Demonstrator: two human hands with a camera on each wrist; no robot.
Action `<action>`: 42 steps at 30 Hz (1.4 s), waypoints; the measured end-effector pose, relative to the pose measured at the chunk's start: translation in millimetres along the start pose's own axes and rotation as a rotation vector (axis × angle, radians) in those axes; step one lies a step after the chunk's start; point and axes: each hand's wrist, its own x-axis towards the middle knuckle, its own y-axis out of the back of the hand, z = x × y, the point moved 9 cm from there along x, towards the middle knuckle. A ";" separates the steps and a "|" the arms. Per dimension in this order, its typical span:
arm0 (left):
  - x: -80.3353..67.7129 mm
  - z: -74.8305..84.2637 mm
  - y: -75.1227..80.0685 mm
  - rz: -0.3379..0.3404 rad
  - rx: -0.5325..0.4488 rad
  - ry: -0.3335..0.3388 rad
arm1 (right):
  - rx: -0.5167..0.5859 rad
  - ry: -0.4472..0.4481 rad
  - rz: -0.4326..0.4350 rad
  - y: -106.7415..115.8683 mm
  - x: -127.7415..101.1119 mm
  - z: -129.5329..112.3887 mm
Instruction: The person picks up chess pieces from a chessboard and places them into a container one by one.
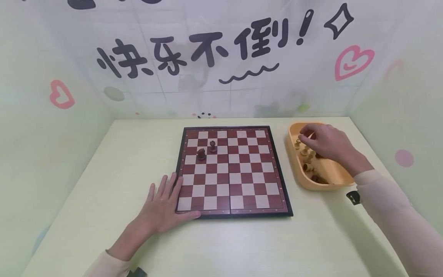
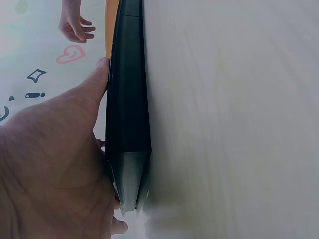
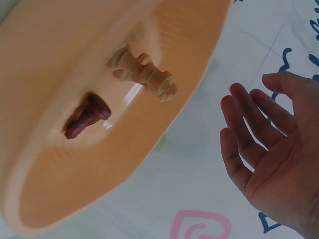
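A folding chessboard [image 1: 245, 170] with dark red and white squares lies flat on the table. Two dark chess pieces stand in its upper left part: a knight [image 1: 201, 154] and a second, round-topped piece [image 1: 212, 146]. With its fingers spread, the left hand [image 1: 160, 209] rests on the board's near left corner, thumb along the near edge. Above the orange tub [image 1: 313, 187] hovers the right hand [image 1: 327, 141], fingers loosely bent and nothing in them. Inside the tub lie several pale and dark pieces, among them a pale king [image 3: 149, 77] and a dark knight [image 3: 89, 115].
The table [image 1: 221, 246] extends around the board, with the tub standing at its right side. A white printed sheet [image 1: 207, 96] with black writing and pink hearts closes off the back, and pale walls [image 1: 398, 115] rise at the sides.
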 end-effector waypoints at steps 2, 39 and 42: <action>0.1 0.4 1.1 0.012 -0.012 -0.011 | -0.006 0.007 -0.001 0.6 2.4 -5.3; -2.1 2.8 0.2 -0.026 0.014 0.014 | 0.125 0.152 0.114 10.3 50.0 -100.4; -2.7 0.2 -4.4 -0.026 0.030 0.015 | 0.135 0.177 0.121 6.2 53.1 -106.9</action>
